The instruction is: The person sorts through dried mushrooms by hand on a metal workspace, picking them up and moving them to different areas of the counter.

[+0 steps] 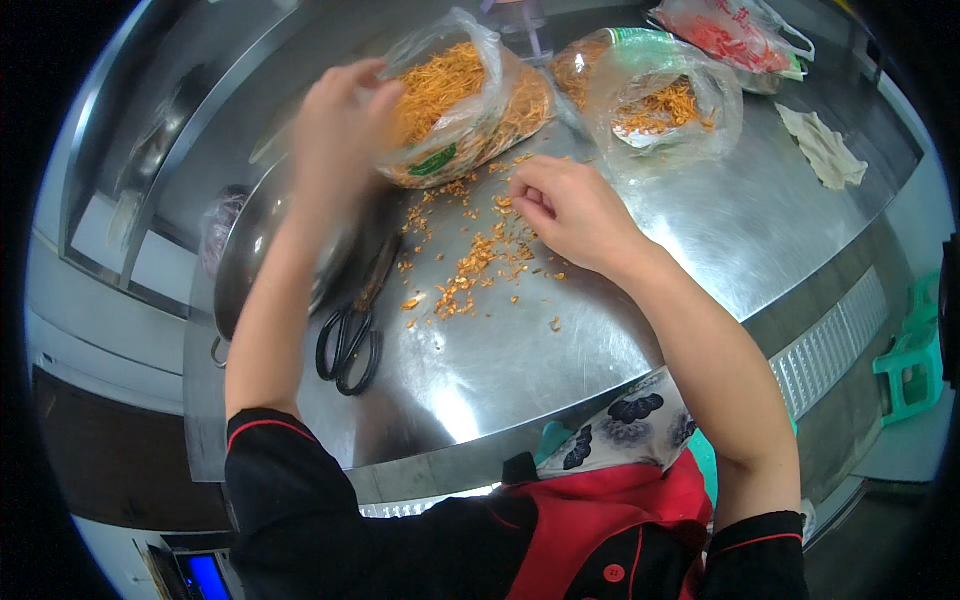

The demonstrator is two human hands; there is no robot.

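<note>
My left hand (341, 127), blurred, is raised at the left edge of an opened clear plastic bag (491, 90) full of thin dried orange strands (442, 82). Whether anything is in its fingers cannot be made out. My right hand (570, 214) hovers over or rests on the steel table (495, 375), fingers curled in; any small thing inside them is hidden. Around it lie scattered orange crumbs and stem bits (476, 266). Beyond it, a second opened plastic bag (720, 112) holds more orange strands (664, 105).
A large steel bowl (247, 255) stands left, partly behind my left forearm. Black-handled scissors (351, 349) lie beside it. At the far right are a plastic bag with red contents (731, 41) and a pale cloth (821, 146). A green stool (911, 367) stands beyond the table.
</note>
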